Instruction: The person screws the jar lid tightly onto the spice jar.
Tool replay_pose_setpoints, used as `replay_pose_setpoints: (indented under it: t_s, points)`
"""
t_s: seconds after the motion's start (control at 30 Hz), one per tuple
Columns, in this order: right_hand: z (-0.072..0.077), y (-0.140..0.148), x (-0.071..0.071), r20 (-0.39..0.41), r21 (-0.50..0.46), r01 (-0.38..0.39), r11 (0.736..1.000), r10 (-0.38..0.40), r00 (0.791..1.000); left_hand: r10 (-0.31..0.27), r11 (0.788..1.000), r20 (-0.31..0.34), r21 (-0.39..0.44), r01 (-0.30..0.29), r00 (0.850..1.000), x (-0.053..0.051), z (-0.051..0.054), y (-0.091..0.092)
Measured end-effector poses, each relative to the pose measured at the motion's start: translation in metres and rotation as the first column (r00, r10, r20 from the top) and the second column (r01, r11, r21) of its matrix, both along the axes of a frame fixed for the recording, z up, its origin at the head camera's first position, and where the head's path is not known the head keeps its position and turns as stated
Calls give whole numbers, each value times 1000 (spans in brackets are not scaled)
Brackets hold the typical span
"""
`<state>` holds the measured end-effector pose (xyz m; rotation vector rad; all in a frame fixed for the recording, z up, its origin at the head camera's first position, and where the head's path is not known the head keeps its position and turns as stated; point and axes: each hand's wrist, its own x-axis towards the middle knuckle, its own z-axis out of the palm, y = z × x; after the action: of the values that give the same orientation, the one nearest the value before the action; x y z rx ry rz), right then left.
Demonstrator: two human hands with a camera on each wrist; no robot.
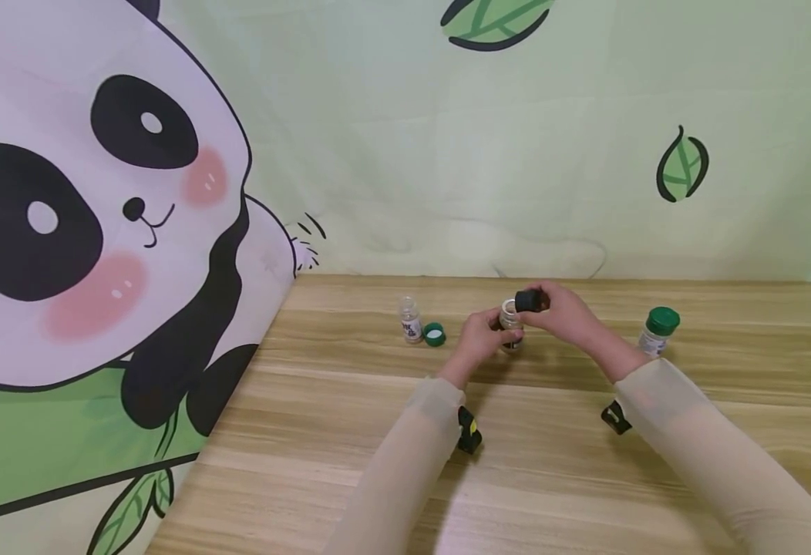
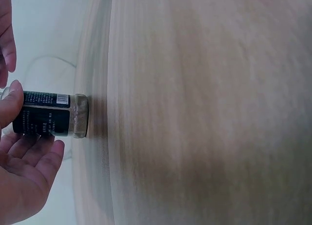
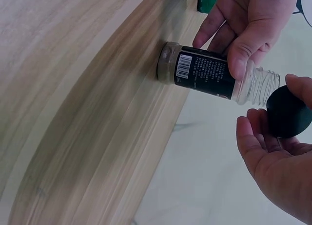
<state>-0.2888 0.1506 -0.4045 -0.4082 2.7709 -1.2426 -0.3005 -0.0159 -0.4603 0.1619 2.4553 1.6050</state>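
My left hand holds a clear seasoning jar with a black label, its thumb on one side and fingers round the other. The jar stands upright on the table, its threaded neck uncovered. Some brownish content shows at its base in the left wrist view. My right hand pinches a black cap between thumb and fingers. The cap is off the jar, tilted, and close beside the mouth.
Left of the hands stand an uncapped clear jar and a green cap lying with its pale inside showing. A green-capped jar stands at the right. Behind the wooden table hangs a panda-printed cloth.
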Motion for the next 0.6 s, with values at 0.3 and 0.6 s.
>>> replay_pose_setpoints:
  t_s: [0.3,0.6]
  points:
    - [0,-7,-2,20,-8,-3,1000,4,1000,-7,1000,-11,-11,7,1000,-1,-2,-2]
    - [-2,-10,-3,31,-4,-6,1000,6,1000,-26,1000,-27,4,26,999,0,-1,-2]
